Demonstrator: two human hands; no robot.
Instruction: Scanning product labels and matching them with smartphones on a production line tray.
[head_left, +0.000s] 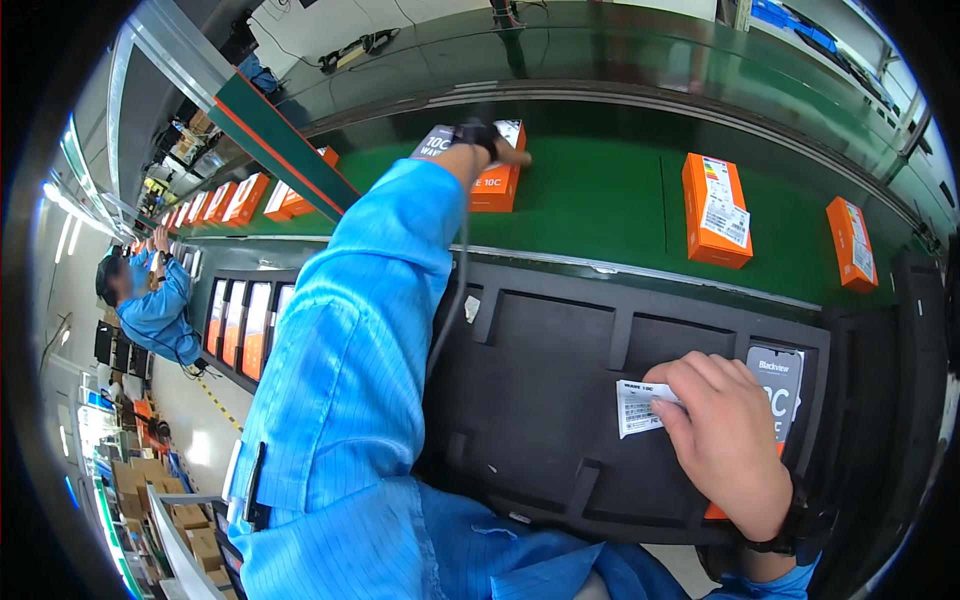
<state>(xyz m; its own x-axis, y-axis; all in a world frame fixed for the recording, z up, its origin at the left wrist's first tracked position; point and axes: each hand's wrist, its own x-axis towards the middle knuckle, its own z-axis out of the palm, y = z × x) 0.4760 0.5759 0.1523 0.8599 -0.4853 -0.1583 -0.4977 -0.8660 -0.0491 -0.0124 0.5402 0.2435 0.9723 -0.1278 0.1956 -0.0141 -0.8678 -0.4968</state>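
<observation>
My left arm, in a blue sleeve, stretches forward over the green conveyor belt (pixel 590 190). My left hand (pixel 510 152) is at an orange and grey phone box (pixel 495 190) lying there; its fingers are blurred and partly hidden by the wrist. My right hand (pixel 722 435) pinches a small white printed label (pixel 640 408) between thumb and fingers. It is held above the black compartment tray (pixel 540 385) in front of me. Partly under that hand, a grey and orange phone box (pixel 776 370) lies in the tray's right end.
Farther right on the belt are two orange boxes, one (pixel 718 210) nearer the middle and another (pixel 852 245) near the end. Several more line the belt at left. A second tray (pixel 240 325) holds boxes beside a person in blue (pixel 160 310). A green post (pixel 285 150) slants over the belt.
</observation>
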